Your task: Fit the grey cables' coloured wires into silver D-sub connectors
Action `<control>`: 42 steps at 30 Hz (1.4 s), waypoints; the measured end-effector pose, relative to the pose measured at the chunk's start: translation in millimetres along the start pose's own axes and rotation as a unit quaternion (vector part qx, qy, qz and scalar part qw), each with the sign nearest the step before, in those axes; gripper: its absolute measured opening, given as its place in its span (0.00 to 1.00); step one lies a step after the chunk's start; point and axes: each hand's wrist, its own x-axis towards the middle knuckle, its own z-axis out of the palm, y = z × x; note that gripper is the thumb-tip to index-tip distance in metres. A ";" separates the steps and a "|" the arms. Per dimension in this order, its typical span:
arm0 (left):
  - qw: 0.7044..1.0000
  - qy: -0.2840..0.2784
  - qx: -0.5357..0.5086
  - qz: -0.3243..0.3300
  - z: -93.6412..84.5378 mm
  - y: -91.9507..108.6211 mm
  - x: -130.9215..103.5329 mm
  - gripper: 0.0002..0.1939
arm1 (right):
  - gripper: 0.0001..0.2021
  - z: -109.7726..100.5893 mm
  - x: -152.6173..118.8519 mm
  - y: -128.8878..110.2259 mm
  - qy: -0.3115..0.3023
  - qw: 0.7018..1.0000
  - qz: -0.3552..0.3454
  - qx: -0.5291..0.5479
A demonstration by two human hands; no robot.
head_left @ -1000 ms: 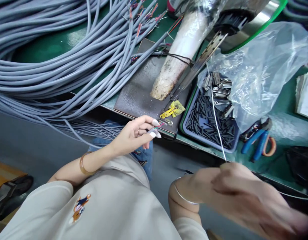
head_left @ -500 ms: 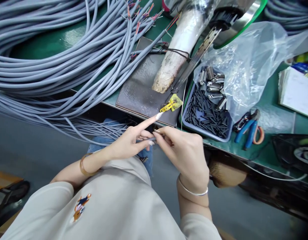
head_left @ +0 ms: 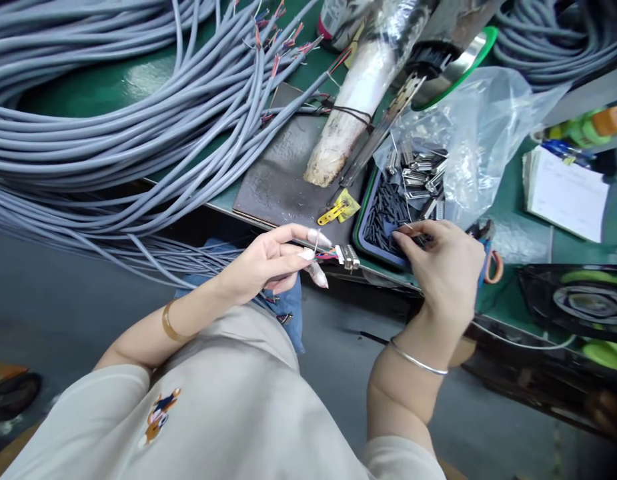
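Observation:
Pinched between the fingers of my left hand (head_left: 273, 260) are thin coloured wires that end in a metal connector (head_left: 349, 257), just off the table's front edge. My right hand (head_left: 441, 263) is at the front right of a blue tray (head_left: 361, 233), its thumb and forefinger pressed together; what they hold, if anything, is too small to make out. Short black tubes (head_left: 381, 213) fill the tray, with metal connector parts (head_left: 423, 173) in a plastic bag behind them. A yellow clip (head_left: 331, 213) lies on a dark board (head_left: 283, 183).
Bundles of grey cable (head_left: 113, 133) cover the left of the green table. A wrapped tube (head_left: 345, 123) and a soldering iron (head_left: 388, 123) slant over the board. Orange-handled pliers (head_left: 494, 267), a paper pad (head_left: 565, 190) and a black item (head_left: 563, 300) are at the right.
My right hand has moved right, away from my left hand, to the tray. The connector and coloured wires now show at my left fingertips. The view has shifted slightly.

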 end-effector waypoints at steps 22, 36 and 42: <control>0.956 0.168 0.234 0.061 11.3 -3.7 17.4 0.03 | 0.08 9.8 -49.8 -95.5 -0.038 0.935 -0.100 0.338; 0.992 0.086 0.087 0.034 7.1 -8.1 15.6 0.17 | 0.09 2.4 -54.5 -90.3 0.014 0.947 -0.138 0.289; 0.992 0.112 0.047 0.045 0.0 -11.4 19.9 0.17 | 0.11 3.0 -70.9 -95.0 0.067 0.957 -0.174 0.222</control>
